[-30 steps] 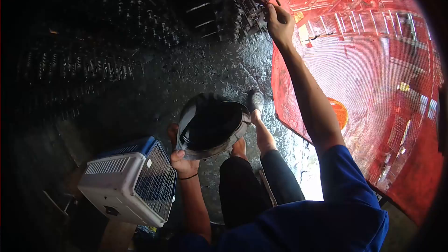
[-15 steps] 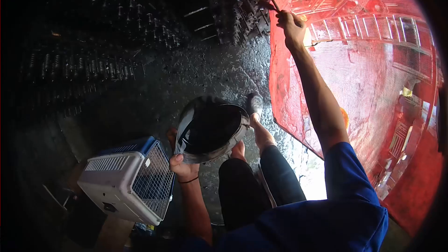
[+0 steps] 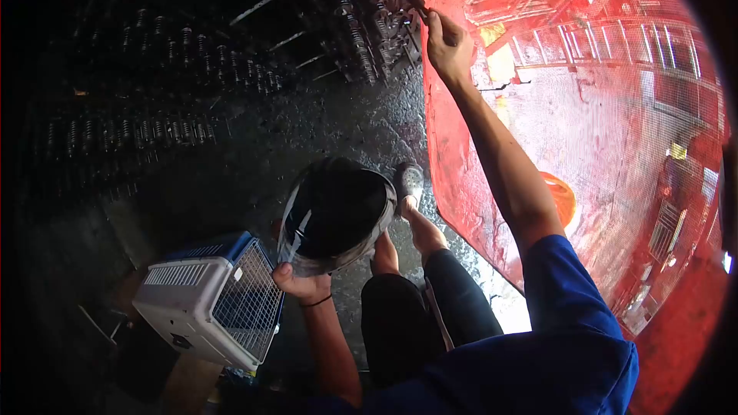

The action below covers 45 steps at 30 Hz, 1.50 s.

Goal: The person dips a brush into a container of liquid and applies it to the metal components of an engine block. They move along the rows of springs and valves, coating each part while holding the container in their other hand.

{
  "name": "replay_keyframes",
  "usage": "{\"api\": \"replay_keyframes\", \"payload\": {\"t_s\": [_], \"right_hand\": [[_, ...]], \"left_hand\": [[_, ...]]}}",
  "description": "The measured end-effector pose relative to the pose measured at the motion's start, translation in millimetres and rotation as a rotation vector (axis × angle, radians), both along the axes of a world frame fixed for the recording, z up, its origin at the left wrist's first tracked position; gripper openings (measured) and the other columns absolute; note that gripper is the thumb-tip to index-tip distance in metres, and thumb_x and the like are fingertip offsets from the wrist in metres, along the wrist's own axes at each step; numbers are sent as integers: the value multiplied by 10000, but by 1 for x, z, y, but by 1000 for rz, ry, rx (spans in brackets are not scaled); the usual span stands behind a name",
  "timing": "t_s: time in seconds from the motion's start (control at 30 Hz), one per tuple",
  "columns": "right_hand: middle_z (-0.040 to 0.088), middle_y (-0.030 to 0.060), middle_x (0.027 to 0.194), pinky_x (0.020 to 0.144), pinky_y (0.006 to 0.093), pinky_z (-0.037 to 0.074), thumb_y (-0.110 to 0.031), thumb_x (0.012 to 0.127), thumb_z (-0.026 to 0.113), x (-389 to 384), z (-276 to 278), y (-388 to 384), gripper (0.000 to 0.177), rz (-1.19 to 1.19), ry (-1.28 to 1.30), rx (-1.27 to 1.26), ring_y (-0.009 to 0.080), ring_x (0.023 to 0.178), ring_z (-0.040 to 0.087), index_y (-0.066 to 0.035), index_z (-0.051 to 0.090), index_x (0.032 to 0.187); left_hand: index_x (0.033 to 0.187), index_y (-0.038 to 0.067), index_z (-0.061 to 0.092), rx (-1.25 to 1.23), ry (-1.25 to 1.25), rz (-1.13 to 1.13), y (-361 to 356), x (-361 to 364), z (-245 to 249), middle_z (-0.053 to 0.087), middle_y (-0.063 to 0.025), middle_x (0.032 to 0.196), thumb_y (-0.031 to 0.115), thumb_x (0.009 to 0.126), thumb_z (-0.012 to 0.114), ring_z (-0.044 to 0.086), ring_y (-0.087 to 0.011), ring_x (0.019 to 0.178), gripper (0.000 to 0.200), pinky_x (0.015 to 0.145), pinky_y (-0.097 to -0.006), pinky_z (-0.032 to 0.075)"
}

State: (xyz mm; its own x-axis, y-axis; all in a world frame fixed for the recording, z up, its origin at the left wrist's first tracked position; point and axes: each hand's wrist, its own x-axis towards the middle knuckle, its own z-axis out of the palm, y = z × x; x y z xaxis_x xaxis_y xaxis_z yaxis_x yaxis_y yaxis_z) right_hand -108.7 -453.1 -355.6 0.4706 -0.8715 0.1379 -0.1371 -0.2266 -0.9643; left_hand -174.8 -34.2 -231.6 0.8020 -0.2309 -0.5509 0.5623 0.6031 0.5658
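In my left hand (image 3: 303, 284) is a round, dark bucket (image 3: 373, 224), gripped at its near left rim. The bucket tilts a little, and its inside is too dark to make out the contents. My right hand (image 3: 450, 48) reaches up and forward, its fingers closed round a brush (image 3: 416, 1) with a dark head. The brush head is at the edge of a dark rack of metal coil springs (image 3: 355, 31); shadow hides whether it touches them.
More rows of coil springs (image 3: 154, 129) hang at the left. A grey and blue pet carrier (image 3: 181, 303) with a wire door stands at the lower left. Red translucent sheeting (image 3: 453, 131) hangs on the right, with an orange round object (image 3: 561, 200) near it. The dark floor (image 3: 369, 131) looks wet.
My right hand has moved left with the brush, further into the springs. The bucket and my left hand have shifted slightly left in view, as the camera has turned a little.
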Motion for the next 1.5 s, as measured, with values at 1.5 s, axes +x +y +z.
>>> {"api": "replay_keyframes", "payload": {"t_s": [1.5], "right_hand": [[731,117,785,597,340,500,-121,974,599,-96,188,44,222,902,374,156,167,639,645,64,721,973]], "left_hand": [[1314,134,513,-207,-99,-172,-128,39,-60,619,-103,1287,237,772,622,570,-276,1238,562,1100,-447,424]]}}
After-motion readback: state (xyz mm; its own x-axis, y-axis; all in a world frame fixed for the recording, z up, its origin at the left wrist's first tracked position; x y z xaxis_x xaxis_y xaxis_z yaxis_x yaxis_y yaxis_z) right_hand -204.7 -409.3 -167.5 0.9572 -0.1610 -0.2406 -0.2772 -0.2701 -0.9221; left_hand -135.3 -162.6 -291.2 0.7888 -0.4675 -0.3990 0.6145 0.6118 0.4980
